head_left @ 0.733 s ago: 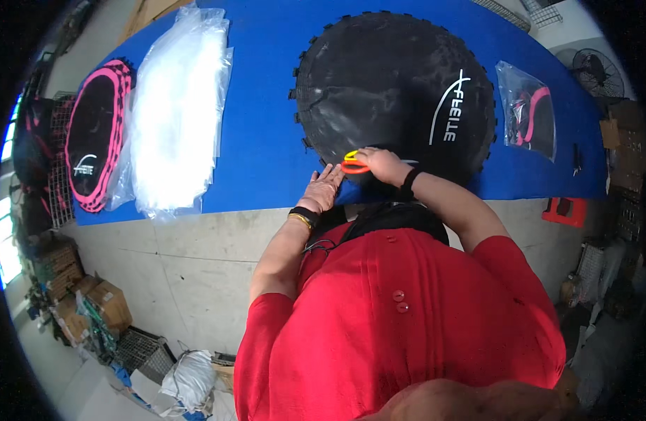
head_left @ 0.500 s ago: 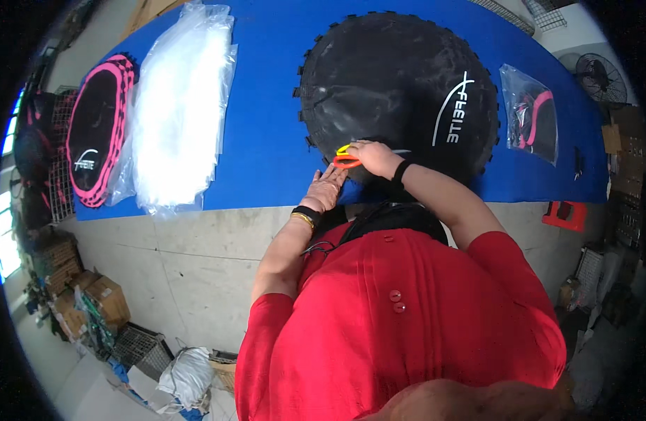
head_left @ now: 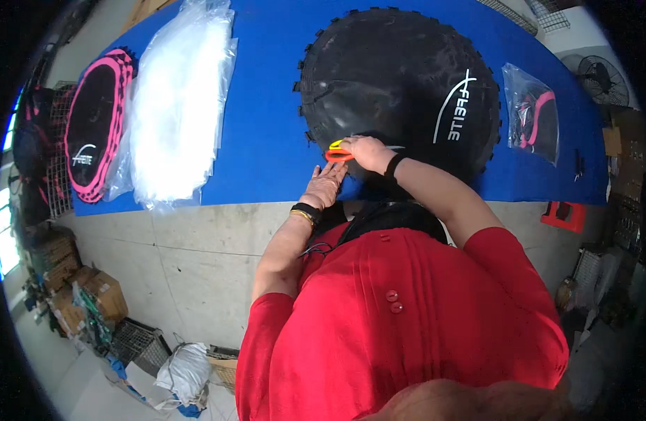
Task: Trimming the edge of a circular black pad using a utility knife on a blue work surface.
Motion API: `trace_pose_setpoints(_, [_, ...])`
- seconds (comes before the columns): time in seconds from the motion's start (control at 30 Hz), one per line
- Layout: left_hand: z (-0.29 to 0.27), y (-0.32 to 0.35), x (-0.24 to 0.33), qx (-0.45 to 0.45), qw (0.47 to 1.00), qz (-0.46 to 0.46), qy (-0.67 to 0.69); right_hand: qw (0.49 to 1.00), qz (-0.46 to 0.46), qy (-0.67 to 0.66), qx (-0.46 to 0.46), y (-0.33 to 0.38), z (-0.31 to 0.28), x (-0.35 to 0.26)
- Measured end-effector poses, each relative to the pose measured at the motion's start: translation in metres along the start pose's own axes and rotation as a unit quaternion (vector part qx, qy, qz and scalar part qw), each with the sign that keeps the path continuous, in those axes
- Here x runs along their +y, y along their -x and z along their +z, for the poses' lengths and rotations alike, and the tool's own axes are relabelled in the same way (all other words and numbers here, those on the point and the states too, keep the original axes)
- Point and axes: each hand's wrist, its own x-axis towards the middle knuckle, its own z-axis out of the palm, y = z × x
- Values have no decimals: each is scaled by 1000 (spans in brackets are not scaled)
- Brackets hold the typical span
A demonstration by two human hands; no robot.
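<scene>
A large round black mat (head_left: 400, 70) with tabs around its rim and a white print lies on the blue table in front of me. My right hand (head_left: 368, 153) is closed around scissors (head_left: 339, 152) with yellow and orange handles. The handles stick out to its left, and a thin pale blade tip shows on its right over the mat. Beside the handles, my left hand (head_left: 324, 186) rests with its fingers stretched out at the mat's near left edge. It holds nothing that I can see.
On the blue table (head_left: 267, 105), a stack of clear plastic bags (head_left: 179, 105) lies left, next to pink-rimmed black mats (head_left: 98, 126). A bagged pink and black piece (head_left: 532, 116) lies right. A red stool (head_left: 563, 216) and a fan (head_left: 601, 77) stand beyond. Cartons (head_left: 102, 295) are lower left.
My right hand and the scissors have shifted slightly left and up along the mat's near edge. My left hand has hardly moved.
</scene>
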Motion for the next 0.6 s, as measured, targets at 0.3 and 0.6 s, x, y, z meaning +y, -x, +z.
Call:
trace_pose_setpoints(0.3, [-4,-1,3,-45,998,-11,-44,994,50,-65,-69,41,-9,0])
trace_pose_setpoints(0.6, [3,-4,10,-33,999,-11,-39,992,39,-113,-32,163,-7,24])
